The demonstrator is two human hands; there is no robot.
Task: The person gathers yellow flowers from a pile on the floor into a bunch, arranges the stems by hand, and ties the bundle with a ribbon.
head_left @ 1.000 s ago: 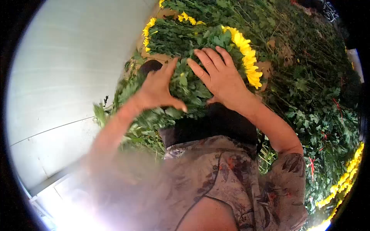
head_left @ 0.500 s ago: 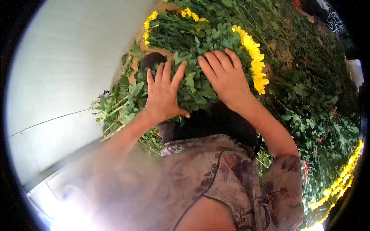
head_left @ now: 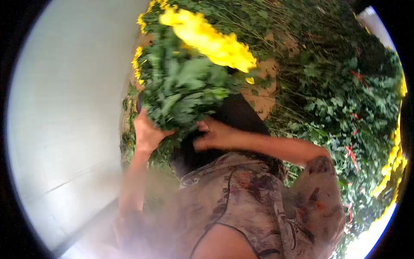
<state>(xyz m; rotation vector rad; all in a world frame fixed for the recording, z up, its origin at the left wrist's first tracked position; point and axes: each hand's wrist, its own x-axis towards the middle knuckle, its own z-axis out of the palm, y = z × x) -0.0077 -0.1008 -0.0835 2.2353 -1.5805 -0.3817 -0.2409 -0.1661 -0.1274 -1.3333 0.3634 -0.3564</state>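
A leafy bunch topped by a row of yellow flowers stands above my lap, its blooms pointing away from me. Around the lower left side of the stems, my left hand is closed, with its thumb across the front. My right hand is at the lower right of the leaves, its fingers curled and blurred. Whether it grips any stems cannot be made out. The stem ends are hidden behind the leaves and hands.
Piles of green stems with red ties lie to the right, edged by yellow flowers. Other yellow blooms are at the upper left, beside a pale wall. Brown surface shows between the stems.
The bunch, earlier lying across my lap with blooms to the right, has turned so its blooms point up and left. Both hands have moved down and left from atop the leaves, their fingers now curled.
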